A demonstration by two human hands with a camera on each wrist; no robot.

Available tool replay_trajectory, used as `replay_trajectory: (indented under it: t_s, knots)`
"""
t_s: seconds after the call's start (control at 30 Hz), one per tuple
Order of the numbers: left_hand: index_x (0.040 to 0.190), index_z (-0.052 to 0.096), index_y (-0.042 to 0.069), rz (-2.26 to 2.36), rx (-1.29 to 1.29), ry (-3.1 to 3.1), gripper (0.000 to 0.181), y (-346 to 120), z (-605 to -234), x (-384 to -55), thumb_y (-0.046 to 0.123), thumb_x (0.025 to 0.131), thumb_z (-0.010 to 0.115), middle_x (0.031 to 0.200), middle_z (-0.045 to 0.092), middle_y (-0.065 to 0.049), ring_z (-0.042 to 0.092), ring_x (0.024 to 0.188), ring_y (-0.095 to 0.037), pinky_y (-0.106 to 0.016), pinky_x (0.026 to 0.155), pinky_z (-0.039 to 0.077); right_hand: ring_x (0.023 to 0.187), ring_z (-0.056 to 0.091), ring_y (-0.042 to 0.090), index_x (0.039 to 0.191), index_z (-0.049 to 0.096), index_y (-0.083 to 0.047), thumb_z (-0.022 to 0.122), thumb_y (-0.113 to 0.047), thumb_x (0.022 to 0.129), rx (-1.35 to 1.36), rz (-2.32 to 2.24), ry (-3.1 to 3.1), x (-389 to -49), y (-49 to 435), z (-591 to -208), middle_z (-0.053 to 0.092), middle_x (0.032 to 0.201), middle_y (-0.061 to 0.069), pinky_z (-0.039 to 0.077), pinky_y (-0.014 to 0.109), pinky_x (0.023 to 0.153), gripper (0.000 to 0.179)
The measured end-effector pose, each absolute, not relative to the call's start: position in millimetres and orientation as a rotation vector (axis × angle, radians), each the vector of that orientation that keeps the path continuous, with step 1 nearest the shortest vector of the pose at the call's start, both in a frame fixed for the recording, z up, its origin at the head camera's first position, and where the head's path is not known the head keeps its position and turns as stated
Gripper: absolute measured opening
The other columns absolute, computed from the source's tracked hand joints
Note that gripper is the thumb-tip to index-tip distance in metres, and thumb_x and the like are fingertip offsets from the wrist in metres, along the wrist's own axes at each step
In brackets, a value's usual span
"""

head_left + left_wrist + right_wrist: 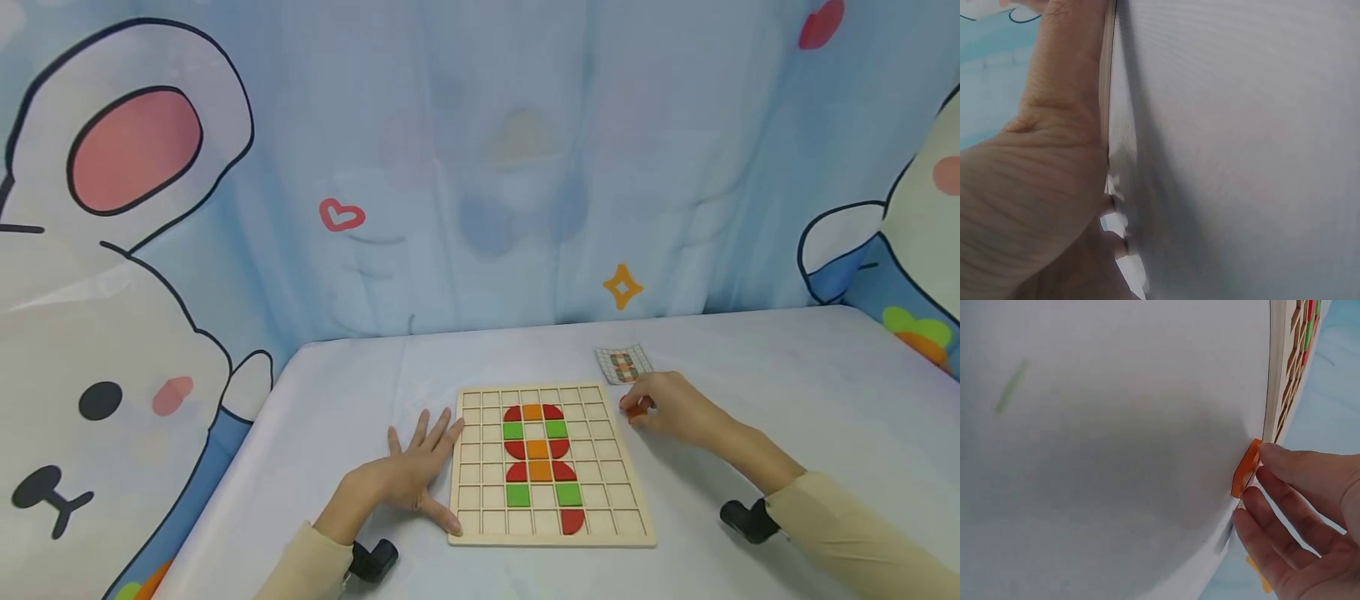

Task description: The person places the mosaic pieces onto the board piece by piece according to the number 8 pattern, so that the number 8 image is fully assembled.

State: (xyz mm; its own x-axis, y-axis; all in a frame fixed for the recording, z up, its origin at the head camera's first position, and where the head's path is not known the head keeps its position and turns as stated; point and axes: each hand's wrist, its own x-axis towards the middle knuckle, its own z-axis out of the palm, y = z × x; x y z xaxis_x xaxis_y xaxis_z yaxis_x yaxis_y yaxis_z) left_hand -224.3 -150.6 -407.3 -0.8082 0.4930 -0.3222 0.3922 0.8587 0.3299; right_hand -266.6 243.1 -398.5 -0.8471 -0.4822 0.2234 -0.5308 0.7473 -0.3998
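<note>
A wooden grid board [480, 533] lies on the table with red quarter-round, orange square and green square tiles set in its middle columns. My left hand [408, 475] is spread flat at the board's left side, thumb and a fingertip touching its edge. In the left wrist view its thumb [1069, 81] lies along that edge. Beyond the board's right edge, near its upper corner, my right hand [667, 408] pinches an orange tile [1247, 469] between thumb and fingers. A lone red tile [572, 522] sits in the bottom row.
Just behind the right hand lies a small pattern card [623, 364] showing a similar coloured grid. White cloth covers the table [750, 358], and a blue cartoon curtain [480, 167] hangs behind it. Each wrist wears a black camera [750, 521].
</note>
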Motion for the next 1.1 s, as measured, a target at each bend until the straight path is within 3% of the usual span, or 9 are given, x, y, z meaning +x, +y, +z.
replay_trajectory:
  t_s: [0.13, 0.3, 0.73, 1.1]
  knots:
    - [0.169, -0.002, 0.012, 0.339, 0.656, 2.634, 0.137, -151, -409, -223, 0.051, 0.076, 0.091, 0.175, -0.011, -0.015, -0.017, 0.158, -0.041, -0.081, 0.113, -0.009, 0.078, 0.059, 0.018, 0.096, 0.081, 0.003, 0.086, 0.004, 0.079, 0.684, 0.757, -2.934, -269, 244, -398, 0.072, 0.090, 0.005, 0.051, 0.028, 0.065, 0.017]
    - [0.169, -0.003, 0.012, 0.332, 0.647, 2.630, 0.137, -151, -408, -222, 0.051, 0.077, 0.091, 0.175, -0.012, -0.014, -0.017, 0.158, -0.040, -0.080, 0.114, -0.009, 0.081, 0.063, 0.020, 0.099, 0.080, 0.005, 0.087, 0.001, 0.081, 0.527, 0.895, -3.052, -276, 246, -393, 0.074, 0.091, 0.007, 0.056, 0.032, 0.069, 0.021]
    - [0.169, -0.002, 0.013, 0.350, 0.652, 2.623, 0.138, -150, -407, -226, 0.051, 0.076, 0.091, 0.175, -0.012, -0.014, -0.017, 0.158, -0.040, -0.080, 0.113, -0.010, 0.079, 0.059, 0.020, 0.096, 0.079, 0.005, 0.087, 0.003, 0.080, 0.414, 0.925, -3.101, -279, 248, -394, 0.071, 0.086, 0.006, 0.052, 0.032, 0.068, 0.019]
    - [0.169, -0.003, 0.013, 0.325, 0.641, 2.622, 0.138, -151, -410, -228, 0.054, 0.076, 0.090, 0.175, -0.012, -0.014, -0.017, 0.158, -0.041, -0.081, 0.113, -0.009, 0.077, 0.060, 0.020, 0.092, 0.079, 0.000, 0.089, 0.004, 0.076, 0.433, 0.967, -2.916, -267, 245, -404, 0.071, 0.087, 0.005, 0.051, 0.025, 0.061, 0.020]
